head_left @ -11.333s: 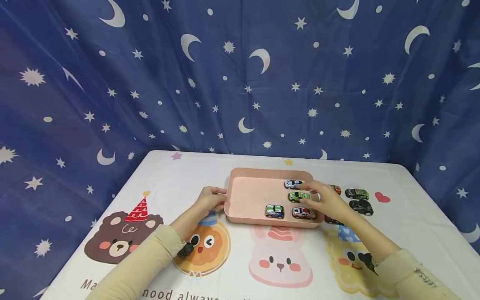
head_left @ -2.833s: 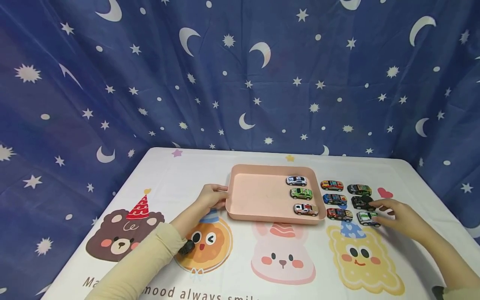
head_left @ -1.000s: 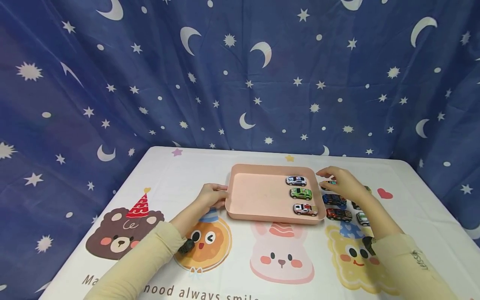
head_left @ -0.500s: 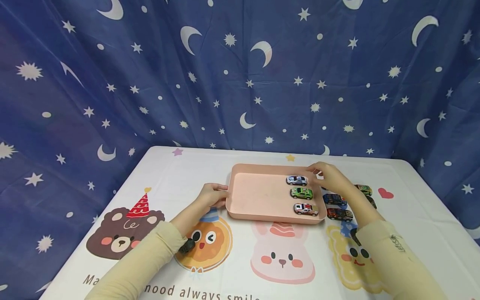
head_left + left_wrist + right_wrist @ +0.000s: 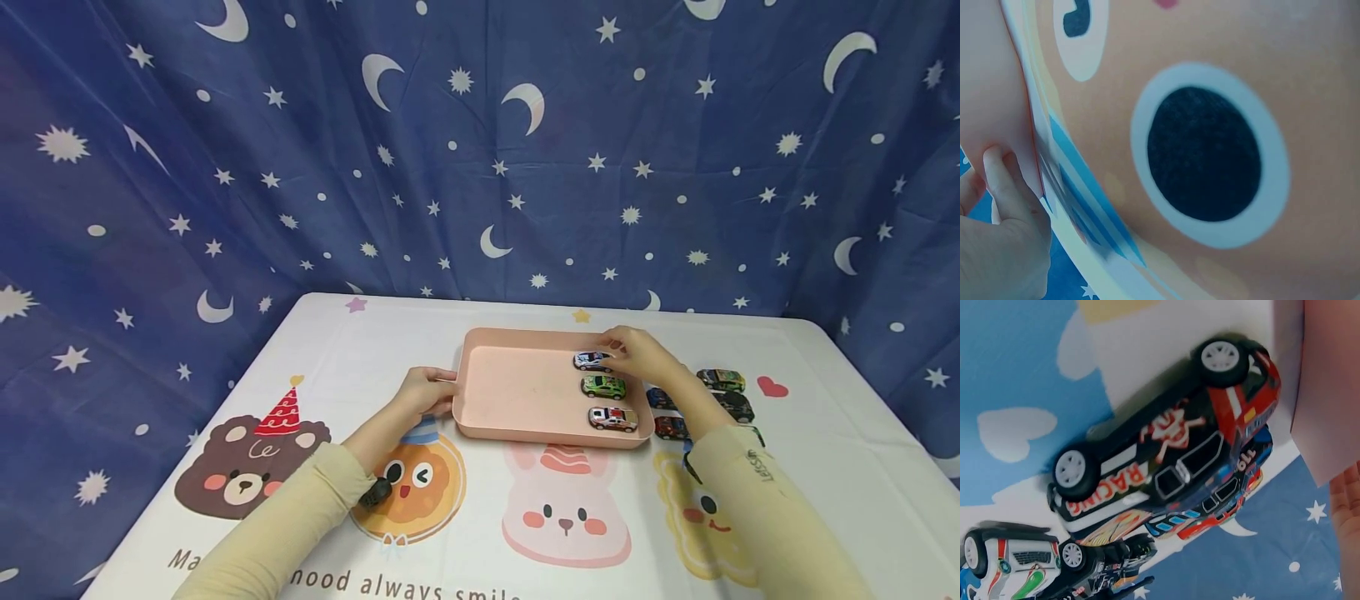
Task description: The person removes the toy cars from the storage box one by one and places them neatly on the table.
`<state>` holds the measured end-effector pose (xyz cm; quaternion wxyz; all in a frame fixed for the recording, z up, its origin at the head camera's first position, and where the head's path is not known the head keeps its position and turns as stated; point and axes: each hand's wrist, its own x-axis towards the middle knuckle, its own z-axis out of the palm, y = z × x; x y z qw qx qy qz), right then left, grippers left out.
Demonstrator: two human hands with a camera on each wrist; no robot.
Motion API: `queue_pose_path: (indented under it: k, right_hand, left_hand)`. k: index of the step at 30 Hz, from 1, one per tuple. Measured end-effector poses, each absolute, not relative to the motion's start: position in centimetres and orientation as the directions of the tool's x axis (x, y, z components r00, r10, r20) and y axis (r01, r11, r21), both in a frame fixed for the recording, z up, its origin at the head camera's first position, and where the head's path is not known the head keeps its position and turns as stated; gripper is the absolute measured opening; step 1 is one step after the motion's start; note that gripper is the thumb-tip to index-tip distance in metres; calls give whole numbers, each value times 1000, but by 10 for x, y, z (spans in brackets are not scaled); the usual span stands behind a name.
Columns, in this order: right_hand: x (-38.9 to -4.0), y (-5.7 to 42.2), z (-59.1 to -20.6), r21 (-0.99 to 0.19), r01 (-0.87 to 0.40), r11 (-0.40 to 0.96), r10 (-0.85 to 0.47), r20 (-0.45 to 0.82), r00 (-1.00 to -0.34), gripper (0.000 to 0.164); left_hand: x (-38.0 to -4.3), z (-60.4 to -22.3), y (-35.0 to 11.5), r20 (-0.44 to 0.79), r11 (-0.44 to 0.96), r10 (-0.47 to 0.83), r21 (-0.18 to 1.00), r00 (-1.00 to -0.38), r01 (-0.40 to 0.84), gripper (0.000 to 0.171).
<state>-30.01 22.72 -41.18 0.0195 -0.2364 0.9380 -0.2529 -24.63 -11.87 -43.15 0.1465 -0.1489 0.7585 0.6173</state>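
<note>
My left hand (image 5: 422, 392) pinches the left rim of a pink tray (image 5: 517, 436); the left wrist view also shows those fingers (image 5: 1004, 187) on the tray wall. At the tray's right end stand three toy cars in a column: a white-and-blue car (image 5: 588, 361) at the back, a green car (image 5: 603, 387), and a white-and-red car (image 5: 612, 418) in front. My right hand (image 5: 639, 353) reaches over the tray's back right corner, its loosely bent fingers right at the white-and-blue car, partly covering its right end.
Right of the tray, several toy cars stand grouped on the tablecloth, among them a multicoloured car (image 5: 722, 380), a black car (image 5: 737, 406) and a black-and-red racing car (image 5: 1172, 444). The right forearm covers part of the group. A starry blue curtain (image 5: 420, 208) hangs behind the table.
Earlier a white-and-green car stood in the tray; it then stood in the right-hand group, under my right hand. Since then my right hand has moved left to the white-and-blue car. My left hand stays put.
</note>
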Motion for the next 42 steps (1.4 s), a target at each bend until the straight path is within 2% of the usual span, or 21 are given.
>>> queue_pose_path:
  k: [13,20,26,36,42]
  right_hand:
    - [-312,222,-422,-425,-400,812,-438,10,-899,37]
    - [-313,222,-424,-442,-363,820,-409,-7,-913,37]
    - [-316,220,-426,-404,-394,826,-428,5,-904,33]
    - [-318,218,-429,-333,-378,864,-411,-34,-911,35]
    - [-318,216,-428,-298,-373,879,-407,-59,-912,29]
  left_hand:
    - [-246,-431,-118,-405,189,-39,895,-914,-404,32]
    - [-247,-432,-119,-405,214,-55,888,-912,-407,30]
    - [-251,-437,-121,-392,212,-36,896,-919,-390,26]
    - [-245,-430,-118,-417,201,-50,886,-907,-418,31]
    - [-245,-430,-118,-413,212,-52,885,-909,-414,31]
